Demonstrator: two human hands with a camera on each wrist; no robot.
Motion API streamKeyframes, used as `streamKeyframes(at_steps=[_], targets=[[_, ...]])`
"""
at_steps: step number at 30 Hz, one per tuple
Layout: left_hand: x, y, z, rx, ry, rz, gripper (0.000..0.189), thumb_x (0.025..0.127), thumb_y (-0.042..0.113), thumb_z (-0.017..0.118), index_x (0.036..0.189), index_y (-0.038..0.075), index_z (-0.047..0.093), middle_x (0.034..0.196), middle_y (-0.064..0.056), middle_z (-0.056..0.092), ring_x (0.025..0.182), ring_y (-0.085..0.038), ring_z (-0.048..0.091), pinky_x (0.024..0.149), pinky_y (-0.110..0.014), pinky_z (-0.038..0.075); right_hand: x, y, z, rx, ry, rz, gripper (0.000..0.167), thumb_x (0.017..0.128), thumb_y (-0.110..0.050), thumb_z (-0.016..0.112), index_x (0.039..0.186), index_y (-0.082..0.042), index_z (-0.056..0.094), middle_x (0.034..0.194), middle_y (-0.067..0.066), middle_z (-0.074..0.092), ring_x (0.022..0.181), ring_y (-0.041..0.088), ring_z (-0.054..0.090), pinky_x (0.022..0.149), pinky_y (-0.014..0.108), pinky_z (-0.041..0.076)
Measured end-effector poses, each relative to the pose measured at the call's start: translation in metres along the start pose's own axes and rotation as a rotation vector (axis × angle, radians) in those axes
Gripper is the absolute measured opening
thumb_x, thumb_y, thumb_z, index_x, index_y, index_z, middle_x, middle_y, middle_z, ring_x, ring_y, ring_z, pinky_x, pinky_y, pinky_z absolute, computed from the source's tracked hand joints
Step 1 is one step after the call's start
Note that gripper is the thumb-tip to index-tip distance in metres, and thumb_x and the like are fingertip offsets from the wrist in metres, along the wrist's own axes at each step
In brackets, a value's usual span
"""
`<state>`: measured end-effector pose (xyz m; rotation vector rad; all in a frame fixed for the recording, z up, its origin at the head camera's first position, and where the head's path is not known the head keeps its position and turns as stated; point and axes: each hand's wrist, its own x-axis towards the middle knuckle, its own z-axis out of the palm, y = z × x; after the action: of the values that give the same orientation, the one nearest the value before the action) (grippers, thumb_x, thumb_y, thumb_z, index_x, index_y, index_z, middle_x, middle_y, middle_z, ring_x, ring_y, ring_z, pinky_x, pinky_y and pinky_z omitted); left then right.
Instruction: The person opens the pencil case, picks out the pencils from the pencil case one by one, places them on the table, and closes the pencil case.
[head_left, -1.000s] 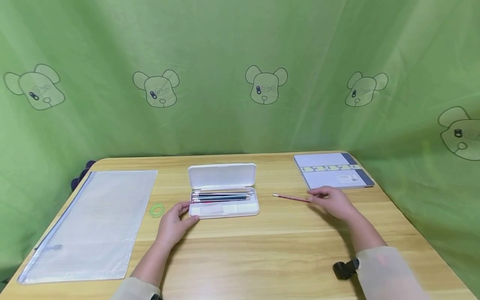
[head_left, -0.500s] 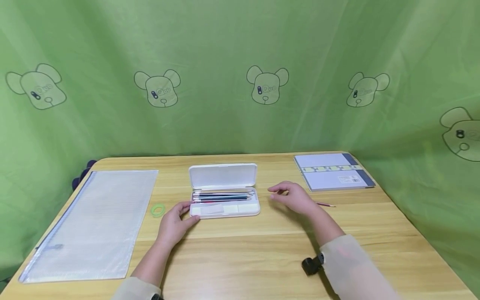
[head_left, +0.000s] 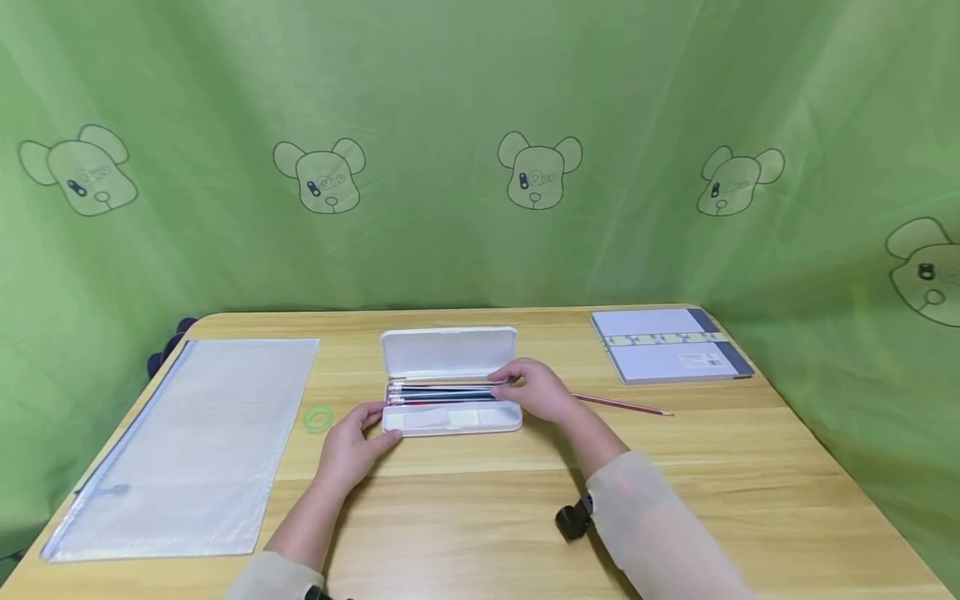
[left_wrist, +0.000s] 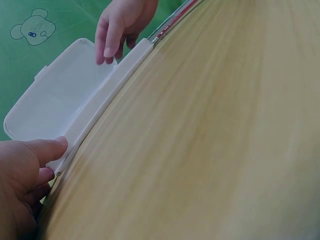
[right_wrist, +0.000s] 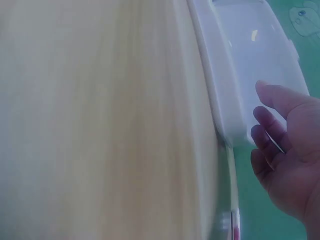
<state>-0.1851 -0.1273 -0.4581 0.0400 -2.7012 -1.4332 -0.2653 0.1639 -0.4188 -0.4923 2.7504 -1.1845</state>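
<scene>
A white pencil case (head_left: pixel 491 420) stands with its lid (head_left: pixel 450 352) raised, several pencils (head_left: pixel 442 395) lying in its rear section and a pale, flat piece (head_left: pixel 426 417) in its front one. My left hand (head_left: pixel 348 450) holds the case's left end, thumb at the front edge and fingers along the side, as the left wrist view also shows. Over the case's right end hovers my right hand (head_left: pixel 536 392), fingertips right at the pencils' tips. In the right wrist view its thumb and fingers are apart, with nothing between them. A red pencil (head_left: pixel 626 405) lies on the table behind that hand.
A translucent zip pouch (head_left: pixel 187 442) covers the table's left side. Between it and the case is a small green ring (head_left: pixel 318 419). A notebook (head_left: pixel 667 325) with a patterned band lies at the back right. Green curtain (head_left: pixel 450 250) hangs behind the table.
My right hand has let go of the red pencil, leaving it on the table, and moved left over the case's right end. My left hand has stayed on the case.
</scene>
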Motion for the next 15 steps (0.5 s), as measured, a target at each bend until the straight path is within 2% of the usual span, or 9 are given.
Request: streamKeyframes(at_steps=[6, 15], targets=[[0.000, 0.000, 0.000, -0.011, -0.001, -0.002, 0.053, 0.084, 0.019, 0.077, 0.129, -0.001, 0.058, 0.125, -0.019, 0.066, 0.128, -0.036, 0.055, 0.114, -0.051, 0.037, 0.010, -0.005, 0.009, -0.063, -0.035, -0.010, 0.022, 0.088, -0.015, 0.072, 0.108, -0.007, 0.074, 0.106, 0.009, 0.071, 0.102, 0.022, 0.063, 0.096, 0.042, 0.051], [0.000, 0.001, -0.001, -0.012, -0.004, -0.006, 0.053, 0.084, 0.019, 0.076, 0.129, 0.000, 0.058, 0.126, -0.018, 0.066, 0.130, -0.036, 0.054, 0.114, -0.052, 0.036, 0.018, -0.008, 0.016, -0.190, -0.060, 0.035, 0.021, 0.089, -0.016, 0.071, 0.109, -0.011, 0.074, 0.107, 0.006, 0.073, 0.105, 0.022, 0.064, 0.098, 0.042, 0.050]])
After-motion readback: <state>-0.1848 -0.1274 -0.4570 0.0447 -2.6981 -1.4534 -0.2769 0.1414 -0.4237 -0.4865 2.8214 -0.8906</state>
